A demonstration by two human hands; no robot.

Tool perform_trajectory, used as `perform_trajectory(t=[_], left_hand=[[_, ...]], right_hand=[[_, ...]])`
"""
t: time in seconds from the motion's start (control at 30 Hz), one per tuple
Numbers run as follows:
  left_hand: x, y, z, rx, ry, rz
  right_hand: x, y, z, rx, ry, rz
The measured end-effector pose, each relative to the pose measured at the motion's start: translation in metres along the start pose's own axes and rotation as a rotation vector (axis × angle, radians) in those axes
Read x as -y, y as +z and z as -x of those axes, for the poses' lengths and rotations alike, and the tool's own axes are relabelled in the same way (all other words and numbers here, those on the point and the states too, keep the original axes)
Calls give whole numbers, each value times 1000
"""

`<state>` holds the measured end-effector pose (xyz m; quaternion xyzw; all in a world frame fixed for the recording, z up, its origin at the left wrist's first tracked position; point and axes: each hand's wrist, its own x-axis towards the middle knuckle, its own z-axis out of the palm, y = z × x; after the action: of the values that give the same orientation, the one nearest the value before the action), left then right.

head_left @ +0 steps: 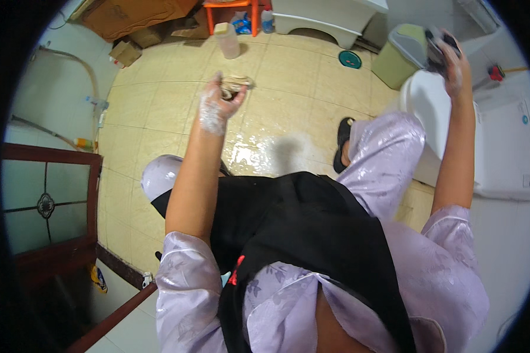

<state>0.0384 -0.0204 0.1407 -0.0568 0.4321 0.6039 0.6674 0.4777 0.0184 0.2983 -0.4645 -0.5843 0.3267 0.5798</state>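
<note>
My left hand (214, 106), with white suds over its back and wrist, is closed around a small beige, ridged thing (238, 82) above the tiled floor. Its kind is not clear. At the upper right my right hand (456, 72), also streaked with foam, grips a dark grey and black thing (435, 52), blurred and partly covered by the fingers. That hand is raised over the white toilet (418, 97), near a green bin (394, 62). Wet suds (256, 152) shine on the floor between my legs.
A clear plastic container with a pale lid (228, 44) stands ahead. Behind it are an orange stool (232, 5), a bottle (267, 21) and cardboard boxes (125, 53). A green drain cover (350, 59) lies near the bin. A framed glass door (47, 203) is at left.
</note>
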Motion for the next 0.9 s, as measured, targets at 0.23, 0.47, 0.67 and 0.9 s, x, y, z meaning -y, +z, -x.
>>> perform_trajectory(t=[0.23, 0.47, 0.67, 0.9], left_hand=[[7, -15, 16, -47, -1, -162], [-7, -38, -1, -312, -239, 82], [-22, -33, -40, -474, -327, 114], [-43, -16, -64, -391, -459, -101]], right_hand=[[-89, 230, 29, 477, 937, -713], [-150, 241, 39, 213, 1515, -720], [-144, 281, 9, 284, 1423, -616], [-169, 323, 18, 614, 1349, -161]])
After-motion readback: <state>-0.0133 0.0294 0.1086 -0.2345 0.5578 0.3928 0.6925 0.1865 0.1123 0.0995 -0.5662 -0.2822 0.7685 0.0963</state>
